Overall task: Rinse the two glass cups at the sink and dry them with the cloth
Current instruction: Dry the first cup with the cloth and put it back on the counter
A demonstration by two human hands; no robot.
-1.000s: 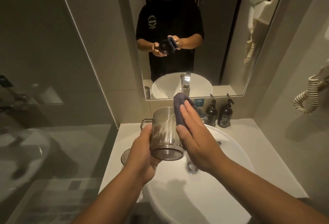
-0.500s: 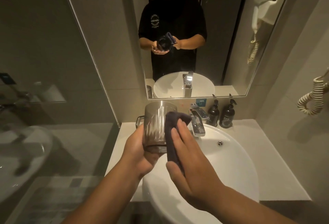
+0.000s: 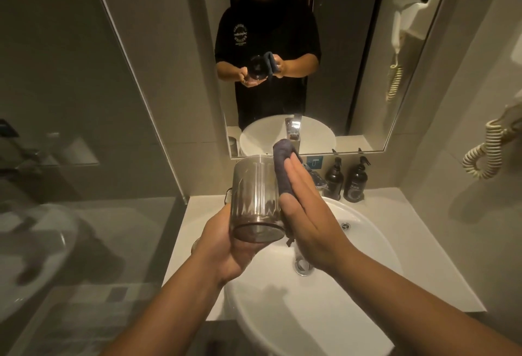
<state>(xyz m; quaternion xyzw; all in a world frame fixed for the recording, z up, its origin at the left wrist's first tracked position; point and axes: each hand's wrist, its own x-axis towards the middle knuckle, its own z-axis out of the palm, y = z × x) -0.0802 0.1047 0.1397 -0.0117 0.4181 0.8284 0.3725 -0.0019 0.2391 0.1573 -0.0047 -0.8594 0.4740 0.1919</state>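
Left hand (image 3: 226,245) has its grip clamped around the glass cup (image 3: 255,197), tipped mouth-away over the sink (image 3: 367,242) so drips land in the basin. Right hand (image 3: 308,214) presses the cloth (image 3: 282,166) flat on its side. Half a second back the cup sat more upright and the cloth lower.

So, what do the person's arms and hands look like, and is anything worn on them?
Both forearms are bare up to the frame edge, with no sleeve there. The left hand and right hand wear no gloves, and no ring, watch or bracelet shows. The nails look short and plain. The mirror shows a black short-sleeved T-shirt with a round white print on the chest, its sleeves ending above the elbows.
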